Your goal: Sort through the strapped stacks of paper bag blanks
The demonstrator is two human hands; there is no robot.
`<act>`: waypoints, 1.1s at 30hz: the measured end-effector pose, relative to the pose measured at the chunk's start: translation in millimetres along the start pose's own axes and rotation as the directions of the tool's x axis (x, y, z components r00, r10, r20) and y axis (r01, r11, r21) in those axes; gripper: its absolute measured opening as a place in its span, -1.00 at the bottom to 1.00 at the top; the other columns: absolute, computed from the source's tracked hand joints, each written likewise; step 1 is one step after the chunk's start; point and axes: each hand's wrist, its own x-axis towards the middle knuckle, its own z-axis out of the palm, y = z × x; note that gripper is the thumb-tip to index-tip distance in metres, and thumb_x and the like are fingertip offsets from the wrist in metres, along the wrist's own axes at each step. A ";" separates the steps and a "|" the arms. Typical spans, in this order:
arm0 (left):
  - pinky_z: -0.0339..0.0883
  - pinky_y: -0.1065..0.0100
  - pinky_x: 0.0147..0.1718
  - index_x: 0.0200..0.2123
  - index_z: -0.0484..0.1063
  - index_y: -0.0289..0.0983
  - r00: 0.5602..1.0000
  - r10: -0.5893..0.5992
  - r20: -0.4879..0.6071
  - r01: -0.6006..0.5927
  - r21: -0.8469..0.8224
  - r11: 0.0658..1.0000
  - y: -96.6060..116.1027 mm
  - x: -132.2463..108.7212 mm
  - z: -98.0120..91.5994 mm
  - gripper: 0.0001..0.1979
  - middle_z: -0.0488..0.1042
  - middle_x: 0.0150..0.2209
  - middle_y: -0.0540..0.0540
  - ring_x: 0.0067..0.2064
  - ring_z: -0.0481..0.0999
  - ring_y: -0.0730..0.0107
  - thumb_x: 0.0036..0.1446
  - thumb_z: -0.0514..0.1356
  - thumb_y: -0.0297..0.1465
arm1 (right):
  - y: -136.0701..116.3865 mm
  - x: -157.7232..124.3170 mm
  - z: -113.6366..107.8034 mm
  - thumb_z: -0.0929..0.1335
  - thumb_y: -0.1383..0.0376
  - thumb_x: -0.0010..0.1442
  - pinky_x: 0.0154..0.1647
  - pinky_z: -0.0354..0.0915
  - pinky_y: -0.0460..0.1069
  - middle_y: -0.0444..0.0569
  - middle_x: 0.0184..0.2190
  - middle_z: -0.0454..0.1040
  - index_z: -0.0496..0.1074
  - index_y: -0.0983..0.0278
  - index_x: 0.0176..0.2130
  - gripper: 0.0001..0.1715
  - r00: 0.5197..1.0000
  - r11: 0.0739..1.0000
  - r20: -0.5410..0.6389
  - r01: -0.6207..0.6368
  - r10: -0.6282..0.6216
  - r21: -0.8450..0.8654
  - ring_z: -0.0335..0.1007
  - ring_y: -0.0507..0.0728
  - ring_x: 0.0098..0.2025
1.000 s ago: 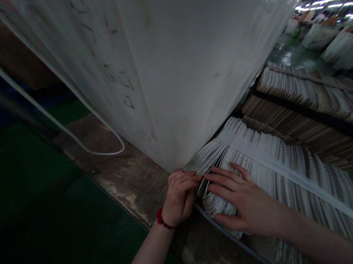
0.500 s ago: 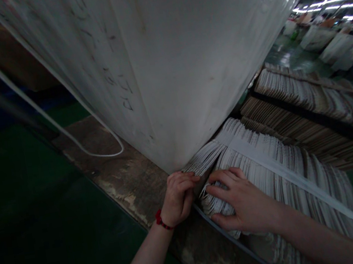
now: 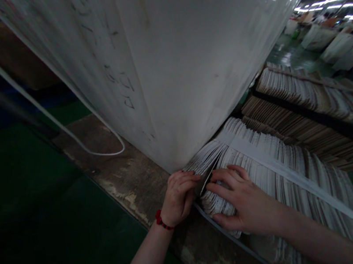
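Observation:
A long row of thin whitish sheets, perhaps paper or card (image 3: 291, 176), stands on edge with a pale strap (image 3: 268, 160) across it. My left hand (image 3: 181, 193), with a red bracelet (image 3: 163, 220) at the wrist, has its fingers curled over the end sheets (image 3: 205, 155), which lean away from the rest. Between those and the main row a narrow gap shows. Over the near end of the row lies my right hand (image 3: 236, 196), fingers spread and thumb apart, fingertips touching the sheet edges beside the gap.
A tall white container (image 3: 180, 73) with handwritten marks and clear plastic rises right before my hands. It stands on a worn wooden board (image 3: 126, 175), where a white cord (image 3: 106, 154) loops. More stacked sheets (image 3: 314, 114) with a black band stand at right, above green floor (image 3: 34, 208).
The gap between the end sheets and the main row has widened, showing a dark opening. My right hand has shifted very slightly to the right; my left hand stays nearly still.

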 end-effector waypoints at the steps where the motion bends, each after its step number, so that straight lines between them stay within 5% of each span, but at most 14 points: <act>1: 0.19 0.04 0.15 -0.03 0.29 -0.16 1.000 0.005 0.000 -0.005 0.001 1.000 -0.4 -0.1 -0.1 -0.71 0.57 -0.06 -0.10 0.11 0.45 0.28 0.23 0.08 -0.58 | 0.3 -0.3 0.0 0.37 0.02 0.17 0.32 -0.15 0.27 0.02 0.13 0.31 0.30 0.16 0.14 -0.39 1.000 1.000 0.001 0.002 -0.002 -0.004 0.16 0.26 0.21; 11: 0.20 0.02 0.13 -0.05 0.28 -0.15 0.999 -0.027 -0.023 0.027 -0.013 1.000 4.2 2.7 0.2 -0.74 0.57 -0.07 -0.10 0.08 0.47 0.28 0.26 0.04 -0.56 | -1.8 -1.0 -2.2 0.34 -0.01 0.20 0.31 -0.05 0.26 0.01 0.19 0.27 0.32 0.13 0.15 -0.41 1.000 0.999 -0.003 -0.010 0.010 -0.032 0.07 0.28 0.27; 18: 0.19 0.07 0.14 -0.05 0.29 -0.16 1.000 -0.017 -0.020 0.016 -0.019 1.000 3.9 3.7 -0.3 -0.72 0.57 -0.07 -0.09 0.08 0.47 0.29 0.21 0.09 -0.58 | 0.5 -3.5 0.8 0.32 -0.02 0.22 0.37 -0.17 0.30 -0.01 0.33 0.14 0.31 0.14 0.16 -0.41 1.000 0.998 0.008 0.009 -0.008 -0.056 -0.06 0.27 0.37; 33: 0.22 0.04 0.14 -0.03 0.29 -0.14 1.000 -0.020 -0.020 0.020 0.015 1.000 3.2 2.4 0.3 -0.73 0.58 -0.07 -0.09 0.07 0.49 0.27 0.24 0.08 -0.54 | -1.5 -2.2 -3.4 0.32 -0.02 0.23 0.36 -0.24 0.29 0.01 0.20 0.31 0.28 0.15 0.18 -0.39 0.999 1.000 0.044 -0.002 0.003 -0.005 0.13 0.24 0.28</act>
